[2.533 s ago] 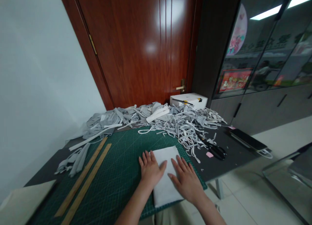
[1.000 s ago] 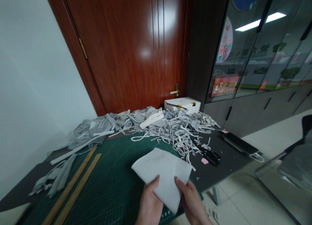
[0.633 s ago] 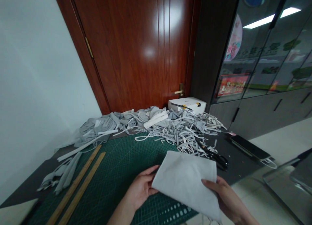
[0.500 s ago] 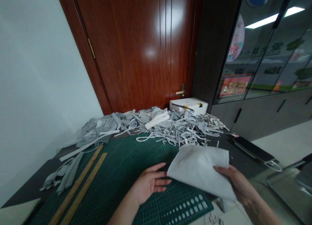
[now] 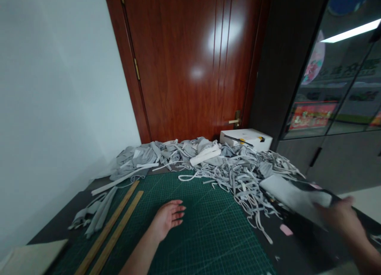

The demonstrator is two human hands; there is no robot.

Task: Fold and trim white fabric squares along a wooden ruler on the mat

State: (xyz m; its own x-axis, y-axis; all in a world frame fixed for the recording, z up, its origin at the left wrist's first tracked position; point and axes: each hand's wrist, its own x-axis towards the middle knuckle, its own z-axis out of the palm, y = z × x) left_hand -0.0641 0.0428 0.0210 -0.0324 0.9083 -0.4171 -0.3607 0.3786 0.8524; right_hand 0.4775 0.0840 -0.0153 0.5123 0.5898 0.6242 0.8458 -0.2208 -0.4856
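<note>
My right hand (image 5: pixel 342 217), smeared by motion at the right, grips the near edge of a light grey piece of cloth (image 5: pixel 293 195). This cloth stretches left from my fingers over the dark tabletop, its far end by the heap of scraps. Above the green cutting mat (image 5: pixel 205 227) hovers my left hand (image 5: pixel 169 217), empty, its fingers a little bent and apart. Two wooden strips (image 5: pixel 119 227) lie side by side on the mat, left of this hand.
Grey and white fabric scraps (image 5: pixel 220 164) are heaped along the table's back edge. Behind them stands a white box (image 5: pixel 248 138) near the brown door (image 5: pixel 184 68). A small pink scrap (image 5: pixel 286 229) lies right of the mat. Grey strips (image 5: pixel 101 211) rest at the left.
My right hand has carried the cloth from over the mat to the right. My left hand has come away from the cloth's edge. The view has turned somewhat left.
</note>
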